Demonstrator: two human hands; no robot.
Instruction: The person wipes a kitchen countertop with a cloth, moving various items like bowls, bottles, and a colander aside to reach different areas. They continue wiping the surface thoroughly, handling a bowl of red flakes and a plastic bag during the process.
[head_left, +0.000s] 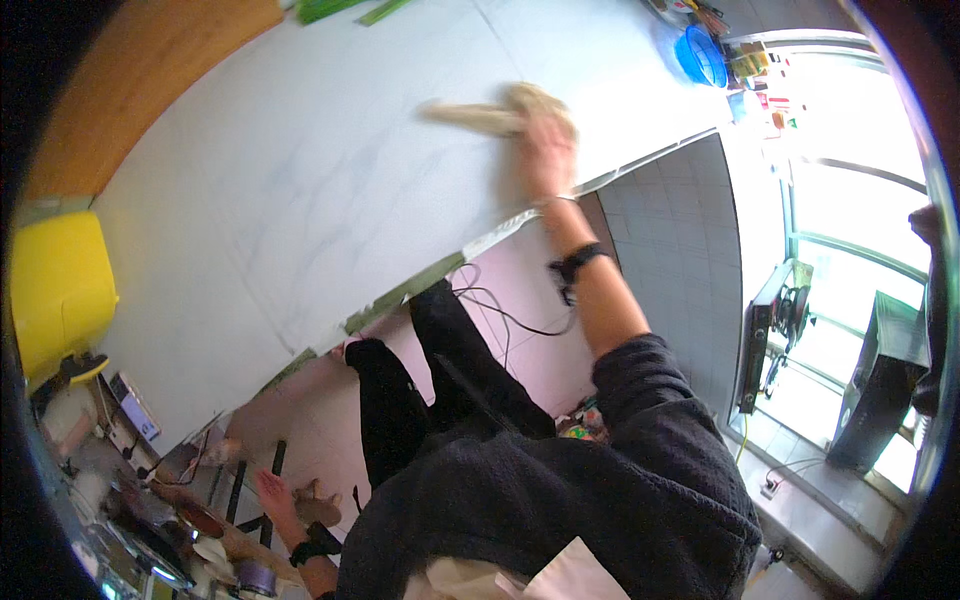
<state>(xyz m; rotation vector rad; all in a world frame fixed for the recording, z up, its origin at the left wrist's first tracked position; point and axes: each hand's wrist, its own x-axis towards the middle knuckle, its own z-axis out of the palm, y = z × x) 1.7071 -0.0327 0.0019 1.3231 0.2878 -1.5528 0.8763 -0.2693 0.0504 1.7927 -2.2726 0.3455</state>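
Observation:
My right hand (551, 154) presses on a beige cloth (480, 118) bunched on a white tabletop (322, 180). One end of the cloth trails off to the left, and both hand and cloth are blurred. The tabletop's near edge runs below my wrist, with its covering worn along part of it. Away from the table, my left hand (274, 491) hangs low at the lower left, with its fingers extended and nothing in it.
A yellow bin-like container (60, 292) and a phone (135, 405) are at the left. A blue plastic basket (701, 56) stands at the far right corner. Green items (326, 7) lie at the back edge. Cables (517, 322) hang beneath the table. A gas stove (776, 322) is at the right.

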